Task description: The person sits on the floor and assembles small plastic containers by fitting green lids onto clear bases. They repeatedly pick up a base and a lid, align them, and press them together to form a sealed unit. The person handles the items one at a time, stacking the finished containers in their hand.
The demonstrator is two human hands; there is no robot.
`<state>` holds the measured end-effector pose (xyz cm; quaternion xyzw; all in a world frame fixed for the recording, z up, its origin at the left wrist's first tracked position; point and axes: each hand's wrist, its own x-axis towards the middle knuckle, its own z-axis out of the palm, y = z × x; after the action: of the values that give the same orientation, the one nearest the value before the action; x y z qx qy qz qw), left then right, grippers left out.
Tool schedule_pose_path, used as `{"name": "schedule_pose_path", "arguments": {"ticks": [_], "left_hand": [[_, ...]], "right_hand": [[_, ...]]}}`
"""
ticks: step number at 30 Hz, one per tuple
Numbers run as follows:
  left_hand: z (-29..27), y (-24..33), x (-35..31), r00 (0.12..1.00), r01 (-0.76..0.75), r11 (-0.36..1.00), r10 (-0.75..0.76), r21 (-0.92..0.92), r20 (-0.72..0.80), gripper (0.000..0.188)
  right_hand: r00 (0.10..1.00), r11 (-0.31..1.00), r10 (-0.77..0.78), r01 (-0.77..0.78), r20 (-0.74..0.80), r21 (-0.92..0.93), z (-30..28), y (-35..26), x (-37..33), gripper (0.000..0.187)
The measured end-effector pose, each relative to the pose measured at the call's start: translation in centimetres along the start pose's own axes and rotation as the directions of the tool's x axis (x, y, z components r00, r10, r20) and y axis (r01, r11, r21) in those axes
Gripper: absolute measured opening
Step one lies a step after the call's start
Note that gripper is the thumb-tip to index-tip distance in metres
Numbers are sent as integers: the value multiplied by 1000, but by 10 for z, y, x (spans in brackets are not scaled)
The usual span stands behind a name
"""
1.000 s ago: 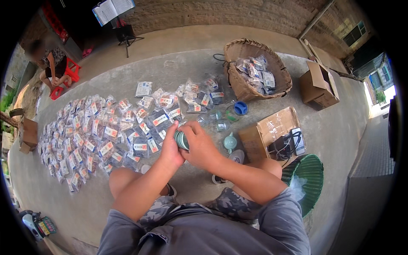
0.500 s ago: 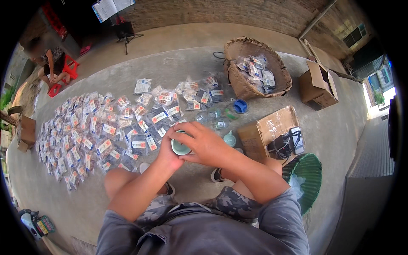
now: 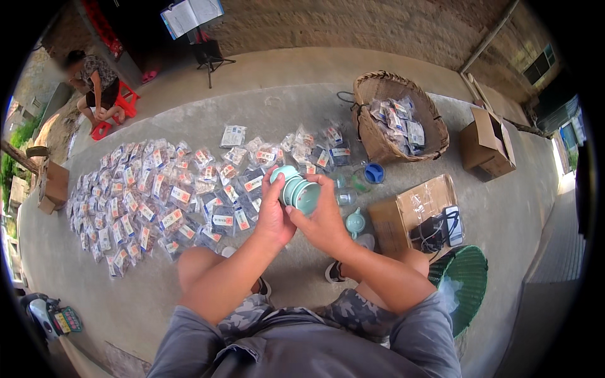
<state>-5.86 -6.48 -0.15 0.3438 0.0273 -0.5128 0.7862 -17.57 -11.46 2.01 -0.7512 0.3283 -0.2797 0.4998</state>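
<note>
A stack of pale green cups [image 3: 307, 198] is held between my two hands over the ground, tilted with its open mouth toward me. My left hand [image 3: 276, 217] is wrapped around the stack's left side, thumb against the rims. My right hand [image 3: 322, 222] grips the right side, fingers over the top and thumb at the near rim. A small pale green teapot [image 3: 355, 222] stands on the concrete to the right of my right hand. Beyond it are a clear glass vessel [image 3: 345, 198] and a blue-lidded container [image 3: 374, 173].
Many labelled plastic packets [image 3: 151, 195] cover the ground at left. A woven basket [image 3: 370, 142] holds more packets. Cardboard boxes [image 3: 394, 211] stand at right, one carrying a phone [image 3: 453, 227] and cables. A green basket [image 3: 476, 283] is by my right knee. A person [image 3: 101, 79] sits far left.
The stack has turned in my hands, so several rims now show instead of one opening. My right hand has moved from over the top to the stack's right side. The view has shifted.
</note>
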Motion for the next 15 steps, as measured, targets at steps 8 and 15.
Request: {"name": "schedule_pose_path", "arguments": {"ticks": [8, 15], "left_hand": [[-15, 7, 8, 981, 187, 979, -182, -79, 63, 42], [1, 2, -1, 990, -31, 999, 33, -19, 138, 56]], "right_hand": [[963, 950, -270, 269, 21, -158, 6, 8, 3, 76], [996, 989, -89, 89, 1, -122, -6, 6, 8, 77]]}}
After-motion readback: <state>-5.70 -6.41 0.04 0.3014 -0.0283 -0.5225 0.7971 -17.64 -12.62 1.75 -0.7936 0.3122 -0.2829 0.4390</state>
